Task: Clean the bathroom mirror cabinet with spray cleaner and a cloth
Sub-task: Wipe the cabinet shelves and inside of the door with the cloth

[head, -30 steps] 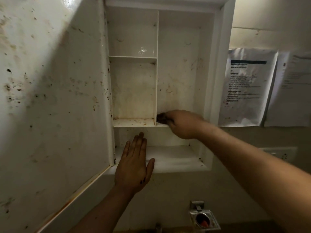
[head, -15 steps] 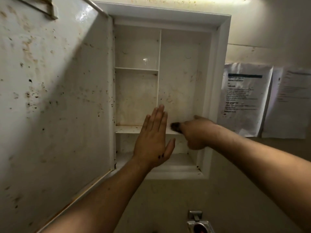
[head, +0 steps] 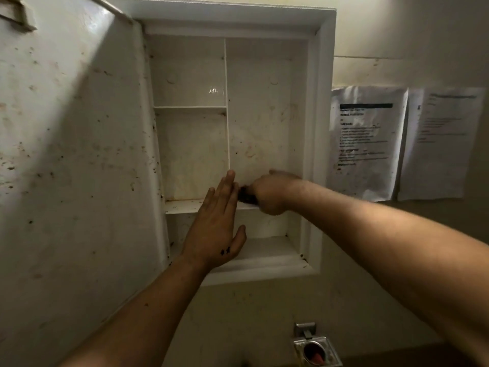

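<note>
While its fingers curl closed around a small dark cloth, the right hand reaches in from four o'clock, forearm stretched up and leftward, knuckles toward the camera, pressing the wad onto the lower shelf of the cabinet. Only a dark, crumpled edge of the cloth shows at the hand's nine o'clock side, so its long axis cannot be told. The left hand rises from seven o'clock, flat and open with fingers together pointing to twelve, thumb splayed to three o'clock, holding nothing; its fingertips overlap the shelf edge just beside the cloth, and a small dark mark sits near the thumb's base.

Outward, the cabinet stands upright, taller than wide, recessed in the wall, its white interior split by a vertical divider with a short upper shelf on the left. Brownish smears and specks stain the back panel and shelf. At nine o'clock the open door swings toward the viewer, its inner face spotted with dark flecks. At three o'clock two printed papers hang on the wall.
</note>
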